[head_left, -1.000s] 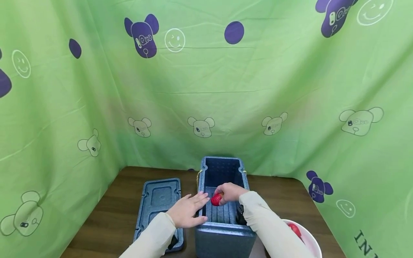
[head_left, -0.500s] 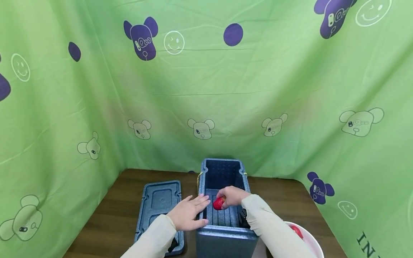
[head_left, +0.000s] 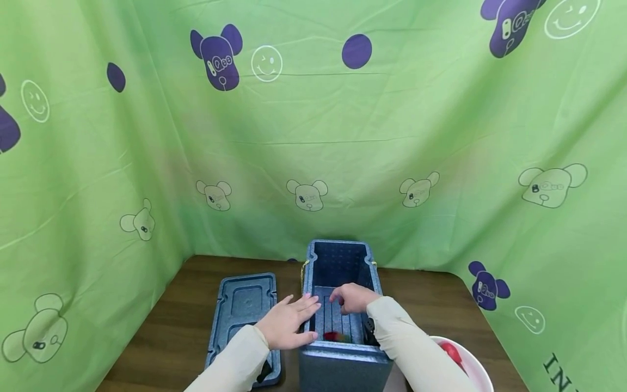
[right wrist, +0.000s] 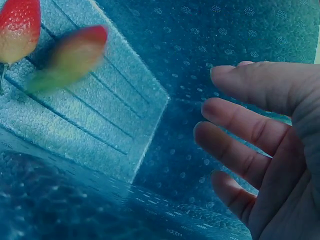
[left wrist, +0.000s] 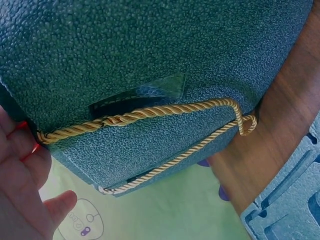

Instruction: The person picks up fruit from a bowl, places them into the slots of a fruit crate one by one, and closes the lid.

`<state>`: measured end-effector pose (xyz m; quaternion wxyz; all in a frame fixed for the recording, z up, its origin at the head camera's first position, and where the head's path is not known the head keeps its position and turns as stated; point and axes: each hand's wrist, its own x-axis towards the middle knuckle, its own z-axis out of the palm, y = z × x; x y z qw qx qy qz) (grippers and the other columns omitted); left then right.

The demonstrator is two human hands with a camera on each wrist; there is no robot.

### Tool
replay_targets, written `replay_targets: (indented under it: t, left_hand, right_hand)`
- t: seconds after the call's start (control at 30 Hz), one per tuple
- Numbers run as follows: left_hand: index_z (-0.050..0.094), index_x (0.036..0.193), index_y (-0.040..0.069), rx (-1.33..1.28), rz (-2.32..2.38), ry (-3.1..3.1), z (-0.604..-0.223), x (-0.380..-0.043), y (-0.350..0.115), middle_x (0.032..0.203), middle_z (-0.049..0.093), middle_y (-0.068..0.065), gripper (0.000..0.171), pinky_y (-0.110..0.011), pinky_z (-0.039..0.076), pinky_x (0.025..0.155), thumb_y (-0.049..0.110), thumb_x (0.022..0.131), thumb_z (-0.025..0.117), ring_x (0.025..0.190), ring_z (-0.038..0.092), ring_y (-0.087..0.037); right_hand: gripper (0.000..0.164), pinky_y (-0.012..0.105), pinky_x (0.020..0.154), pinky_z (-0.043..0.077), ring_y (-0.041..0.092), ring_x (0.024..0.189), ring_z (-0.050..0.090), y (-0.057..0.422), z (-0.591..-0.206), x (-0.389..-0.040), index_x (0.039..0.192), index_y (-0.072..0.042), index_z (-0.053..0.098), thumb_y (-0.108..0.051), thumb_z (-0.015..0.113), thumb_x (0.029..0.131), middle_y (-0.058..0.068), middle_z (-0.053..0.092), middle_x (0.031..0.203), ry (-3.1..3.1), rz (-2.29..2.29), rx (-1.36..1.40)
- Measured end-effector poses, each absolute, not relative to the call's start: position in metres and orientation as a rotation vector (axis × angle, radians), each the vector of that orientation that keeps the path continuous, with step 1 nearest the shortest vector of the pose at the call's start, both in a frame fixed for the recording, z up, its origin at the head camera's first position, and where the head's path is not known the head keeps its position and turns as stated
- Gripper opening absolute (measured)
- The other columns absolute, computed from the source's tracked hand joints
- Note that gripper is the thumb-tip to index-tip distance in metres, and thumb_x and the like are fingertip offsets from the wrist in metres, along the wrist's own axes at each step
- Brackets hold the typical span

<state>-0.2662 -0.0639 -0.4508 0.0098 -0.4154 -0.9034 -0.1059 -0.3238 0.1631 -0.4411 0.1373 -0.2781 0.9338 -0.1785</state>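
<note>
While the right hand [head_left: 357,298] is hovering inside the blue box [head_left: 343,370], low in the centre of the head view, its fingers [right wrist: 245,122] are spreading loosely and holding nothing. A blurred strawberry [right wrist: 75,56] is showing above the grooved floor, upper left in the right wrist view, beside another strawberry [right wrist: 19,30]; whether it is touching the floor, I cannot tell. It is looking light and rather slippery, perhaps easy to bruise, so its broad middle is seeming the best place for gentle holding. The left hand [head_left: 287,325] is resting on the box's left rim, fingers extended, grasping nothing. Compared with the previous frame, the right hand is no longer pinching the strawberry, which is now appearing lower, near the front wall.
</note>
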Motion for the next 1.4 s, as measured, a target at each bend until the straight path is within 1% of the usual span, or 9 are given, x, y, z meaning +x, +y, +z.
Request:
replay_targets:
  t: [0.13, 0.27, 0.47, 0.67, 0.87, 1.0, 1.13, 1.23, 1.4]
  left_hand:
    - [0.045, 0.144, 0.009, -1.304, -0.335, -2.820, -0.449, -0.265, -0.064, 0.150, 0.039, -0.003, 0.064, -0.049, 0.030, 0.109, 0.051, 0.096, 0.041, 0.139, 0.032, -0.018]
    - [0.046, 0.143, 0.007, -1.315, -0.340, -2.807, -0.448, -0.265, -0.064, 0.149, 0.040, -0.005, 0.063, -0.050, 0.032, 0.107, 0.049, 0.096, 0.043, 0.138, 0.034, -0.021]
    - [0.046, 0.142, 0.006, -1.326, -0.344, -2.790, -0.449, -0.266, -0.063, 0.149, 0.040, -0.006, 0.063, -0.050, 0.033, 0.107, 0.049, 0.096, 0.042, 0.138, 0.035, -0.023]
    - [0.046, 0.142, 0.005, -1.323, -0.388, -2.798, -0.451, -0.264, -0.065, 0.149, 0.040, -0.007, 0.063, -0.052, 0.032, 0.106, 0.048, 0.096, 0.043, 0.138, 0.035, -0.023]
    - [0.045, 0.143, 0.006, -1.323, -0.409, -2.803, -0.451, -0.265, -0.064, 0.150, 0.039, -0.008, 0.063, -0.052, 0.031, 0.106, 0.048, 0.096, 0.041, 0.139, 0.033, -0.023]
    - [0.044, 0.144, 0.005, -1.330, -0.424, -2.809, -0.450, -0.266, -0.060, 0.151, 0.037, -0.008, 0.064, -0.051, 0.029, 0.108, 0.048, 0.096, 0.040, 0.140, 0.031, -0.022]
    - [0.044, 0.143, 0.005, -1.328, -0.437, -2.816, -0.448, -0.265, -0.058, 0.151, 0.036, -0.008, 0.063, -0.050, 0.029, 0.109, 0.047, 0.096, 0.041, 0.140, 0.030, -0.023]
    - [0.043, 0.144, 0.005, -1.323, -0.447, -2.829, -0.448, -0.264, -0.059, 0.151, 0.036, -0.008, 0.063, -0.050, 0.028, 0.109, 0.047, 0.096, 0.041, 0.140, 0.030, -0.023]
    - [0.042, 0.144, 0.005, -1.322, -0.471, -2.844, -0.448, -0.263, -0.063, 0.152, 0.035, -0.008, 0.063, -0.052, 0.028, 0.109, 0.046, 0.097, 0.041, 0.140, 0.030, -0.024]
  right_hand:
    - [0.029, 0.037, 0.069, 0.051, 0.017, 0.075, 0.059, 0.163, -0.438, -0.324, 0.100, -0.003, 0.070, 0.007, 0.072, 0.073, 0.004, 0.065, 0.082, 2.709, -0.499, -0.825]
    - [0.031, 0.035, 0.068, 0.050, 0.016, 0.075, 0.058, 0.160, -0.425, -0.324, 0.102, -0.002, 0.069, 0.005, 0.072, 0.072, 0.004, 0.064, 0.082, 2.708, -0.508, -0.850]
    - [0.029, 0.034, 0.069, 0.050, 0.016, 0.076, 0.060, 0.160, -0.397, -0.320, 0.103, -0.004, 0.069, 0.002, 0.071, 0.075, 0.007, 0.066, 0.086, 2.745, -0.518, -0.920]
    - [0.024, 0.031, 0.070, 0.051, 0.017, 0.081, 0.063, 0.171, -0.382, -0.312, 0.104, -0.005, 0.069, -0.002, 0.067, 0.080, 0.010, 0.068, 0.090, 2.797, -0.550, -1.036]
    - [0.021, 0.029, 0.068, 0.052, 0.014, 0.080, 0.064, 0.197, -0.379, -0.300, 0.101, -0.004, 0.070, -0.001, 0.064, 0.082, 0.005, 0.069, 0.090, 2.847, -0.567, -1.103]
    - [0.019, 0.030, 0.068, 0.052, 0.012, 0.079, 0.063, 0.221, -0.381, -0.287, 0.101, -0.005, 0.070, -0.002, 0.065, 0.082, 0.002, 0.069, 0.089, 2.894, -0.593, -1.137]
    - [0.019, 0.030, 0.068, 0.051, 0.012, 0.077, 0.063, 0.244, -0.385, -0.272, 0.099, -0.004, 0.070, -0.002, 0.067, 0.080, 0.001, 0.069, 0.086, 2.973, -0.636, -1.211]
    - [0.018, 0.030, 0.069, 0.052, 0.011, 0.078, 0.063, 0.261, -0.387, -0.262, 0.098, -0.003, 0.070, -0.002, 0.068, 0.080, 0.001, 0.069, 0.087, 3.001, -0.645, -1.196]
    - [0.018, 0.033, 0.070, 0.054, 0.010, 0.080, 0.063, 0.288, -0.390, -0.245, 0.099, -0.004, 0.070, -0.005, 0.071, 0.081, -0.001, 0.069, 0.089, 2.998, -0.643, -1.066]
